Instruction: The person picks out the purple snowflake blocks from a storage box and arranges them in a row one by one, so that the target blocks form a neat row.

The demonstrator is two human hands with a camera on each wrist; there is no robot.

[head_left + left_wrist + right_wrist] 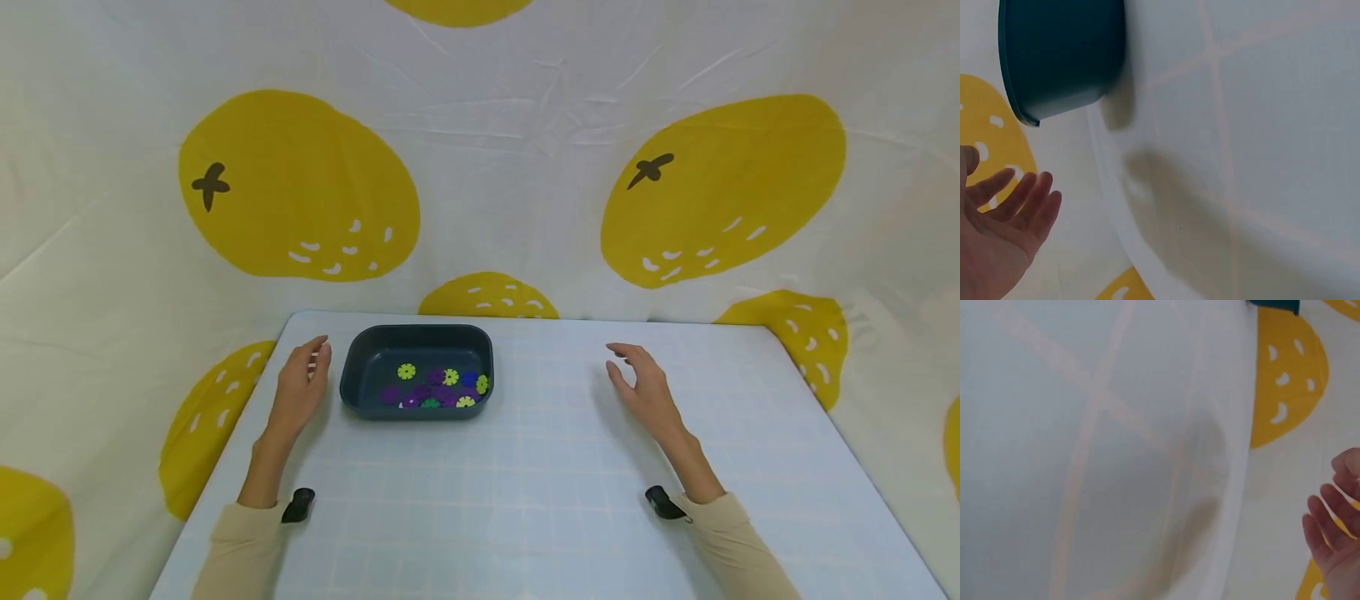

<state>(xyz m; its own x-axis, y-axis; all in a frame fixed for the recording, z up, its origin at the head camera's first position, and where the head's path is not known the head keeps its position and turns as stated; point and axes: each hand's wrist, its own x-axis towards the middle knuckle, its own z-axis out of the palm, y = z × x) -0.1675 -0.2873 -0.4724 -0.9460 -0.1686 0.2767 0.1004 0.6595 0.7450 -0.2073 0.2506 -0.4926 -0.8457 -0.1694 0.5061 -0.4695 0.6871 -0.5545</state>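
Observation:
A dark blue-green rectangular tray (416, 414) stands on the left half of the table in the head view. Small flower-shaped plastic discs in yellow, purple, blue and green lie inside it, mostly toward its front right; one yellow disc (406, 372) sits apart from the cluster. My left hand (298, 387) hovers just left of the tray, fingers loosely bent and holding nothing. In the left wrist view the tray's outer wall (1063, 56) rises beyond the fingers. Well to the right of the tray, my right hand (643, 390) is raised over the table, its thumb and fingers apart around nothing.
A pale checked cloth covers the table (480, 500). Behind its far edge hangs a white curtain (510, 192) printed with large yellow fruit. Each wrist carries a small black camera, such as the left one (299, 505), close to a beige sleeve.

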